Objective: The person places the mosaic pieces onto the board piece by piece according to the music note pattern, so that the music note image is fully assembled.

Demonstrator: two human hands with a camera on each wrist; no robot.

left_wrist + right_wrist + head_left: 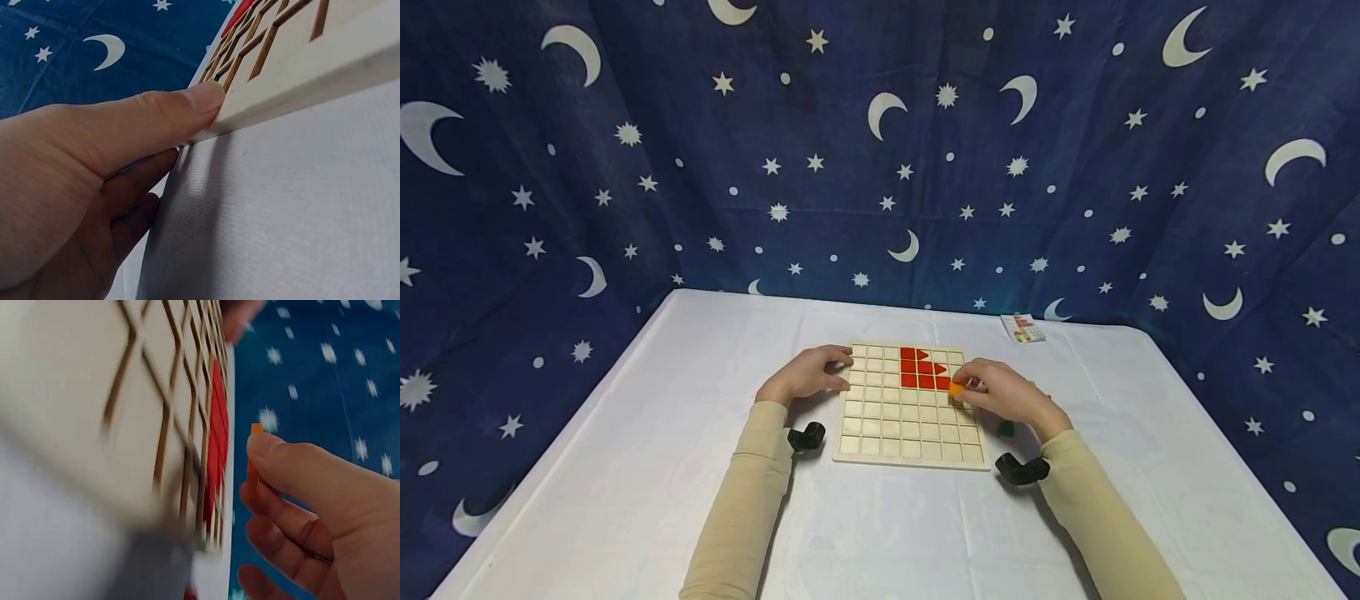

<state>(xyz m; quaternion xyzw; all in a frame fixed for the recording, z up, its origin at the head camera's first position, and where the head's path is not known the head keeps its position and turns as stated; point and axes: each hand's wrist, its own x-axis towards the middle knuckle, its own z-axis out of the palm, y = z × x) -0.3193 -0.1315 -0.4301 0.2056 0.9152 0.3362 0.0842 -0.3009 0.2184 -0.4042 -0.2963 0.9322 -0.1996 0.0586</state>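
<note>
A square wooden grid board (891, 429) lies on the table, with rows of red tiles (917, 367) in its upper middle, some ending in a pointed red tile. My left hand (805, 373) is at the board's left edge. Its thumb and fingertips touch the rim there, and the left wrist view shows the thumb (169, 112) extended against the edge. Between thumb and fingers, my right hand (1007, 390) pinches a small orange tile (253, 472). That tile is above the board's right side, beside the lowest red row. Its exact shape is partly hidden by the fingers.
A green piece (1006, 428) lies right of the board. Bits of other coloured pieces show behind the right hand, mostly hidden. A printed card (1022, 328) with a coloured pattern lies at the table's back right. A dark blue star-and-moon cloth (850, 242) stands behind the white table.
</note>
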